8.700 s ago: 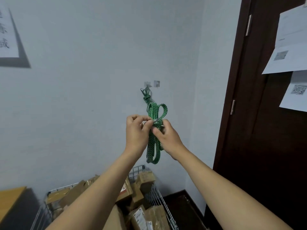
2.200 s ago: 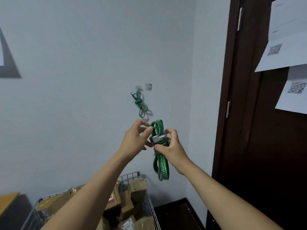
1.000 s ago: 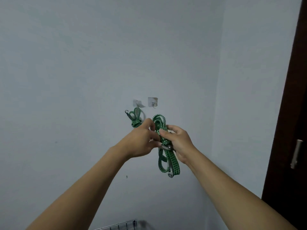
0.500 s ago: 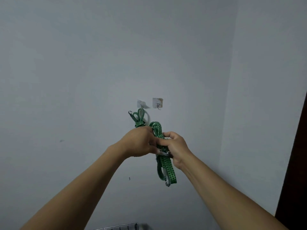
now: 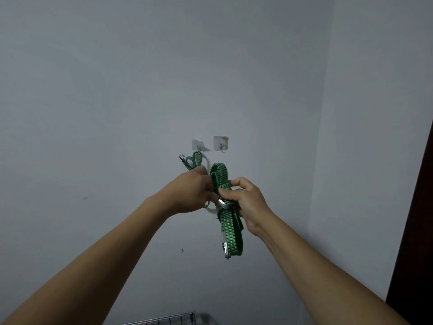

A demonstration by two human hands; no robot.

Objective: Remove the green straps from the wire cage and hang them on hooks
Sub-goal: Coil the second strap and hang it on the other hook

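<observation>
The wall [image 5: 117, 90] now fills the view, and less of the door [image 5: 419, 231] is seen at the right than a second ago. Only the top rim of the wire cage [image 5: 168, 319] is left at the near edge. The folded strap [image 5: 230, 228] has been raised towards the hooks. It is gripped round its middle by the right hand [image 5: 248, 200], and its top loop is pinched by the left hand [image 5: 187, 193]. Another strap [image 5: 195, 160] is already hung on the left hook [image 5: 198, 146]. The right hook [image 5: 221, 145] is bare, so hanging is judged to be imminent.
</observation>
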